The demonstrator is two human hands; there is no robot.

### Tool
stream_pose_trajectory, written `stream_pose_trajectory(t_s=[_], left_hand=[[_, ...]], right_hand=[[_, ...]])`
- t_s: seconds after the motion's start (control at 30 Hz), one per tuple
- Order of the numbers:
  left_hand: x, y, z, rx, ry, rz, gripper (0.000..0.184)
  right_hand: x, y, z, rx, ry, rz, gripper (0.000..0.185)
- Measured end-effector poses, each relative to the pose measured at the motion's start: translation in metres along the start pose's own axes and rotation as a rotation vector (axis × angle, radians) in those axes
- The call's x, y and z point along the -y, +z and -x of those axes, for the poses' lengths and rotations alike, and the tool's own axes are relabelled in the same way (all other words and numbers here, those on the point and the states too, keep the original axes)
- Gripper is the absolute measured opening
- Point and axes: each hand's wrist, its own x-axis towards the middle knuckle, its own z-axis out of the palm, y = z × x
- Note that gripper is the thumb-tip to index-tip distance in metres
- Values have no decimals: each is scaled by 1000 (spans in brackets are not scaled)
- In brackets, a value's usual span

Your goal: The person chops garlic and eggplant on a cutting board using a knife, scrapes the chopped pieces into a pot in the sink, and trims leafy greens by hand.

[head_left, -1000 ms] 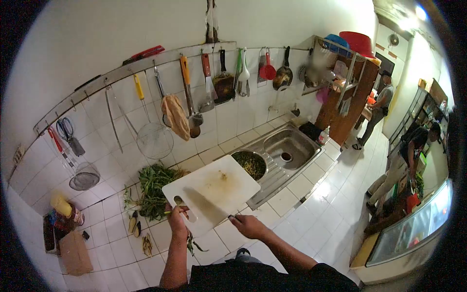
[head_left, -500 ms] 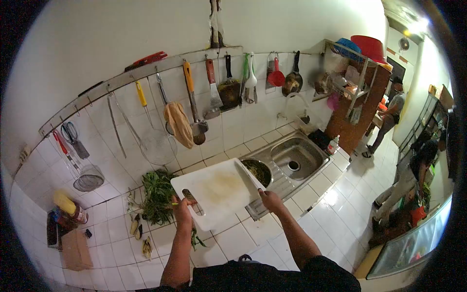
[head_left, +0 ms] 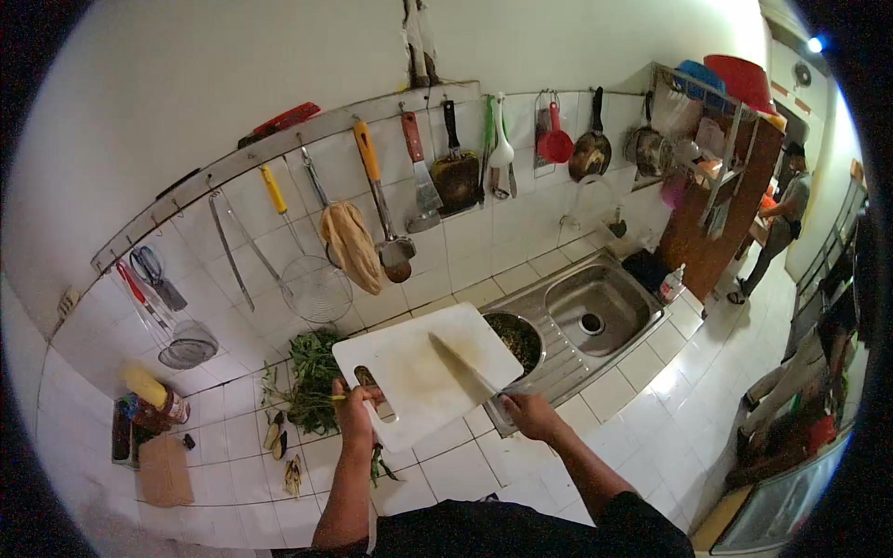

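Observation:
My left hand (head_left: 355,417) grips the white cutting board (head_left: 400,363) by its slotted end, and the board is tilted up off the counter. A small yellow-green piece shows by those fingers. In my right hand (head_left: 532,416) is a knife (head_left: 453,361), its blade lying across the stained middle of the board. Beyond the board's far right edge, a metal bowl of chopped greens (head_left: 513,339) is partly hidden by it. Leafy greens (head_left: 314,381) lie on the counter left of the board. Short cut pieces (head_left: 293,474) are nearer me.
A steel sink (head_left: 600,312) with a drainboard stands to the right. Ladles, strainers and pans hang from a wall rail (head_left: 279,139). A cardboard box (head_left: 166,470) sits at the far left. Two people are at the right, one farther back (head_left: 786,214).
The knife has swung from the board's right edge to lie across its middle. My view has turned slightly, shifting most of the scene rightward.

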Motion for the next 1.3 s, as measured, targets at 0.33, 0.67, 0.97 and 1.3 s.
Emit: stream_pose_trajectory(t_s=[0.33, 0.67, 0.97, 1.3], left_hand=[[17, -101, 6, -167, -115, 21, 65], [94, -337, -1, 28, -292, -310, 56], [55, -217, 61, -262, 277, -1251, 40], [9, -95, 68, 156, 38, -670, 23]], right_hand=[[-31, -11, 7, -109, 151, -32, 52], [-23, 48, 25, 228, 22, -120, 56], [-31, 70, 48, 421, 50, -71, 51], [-6, 98, 79, 390, 304, -652, 44]])
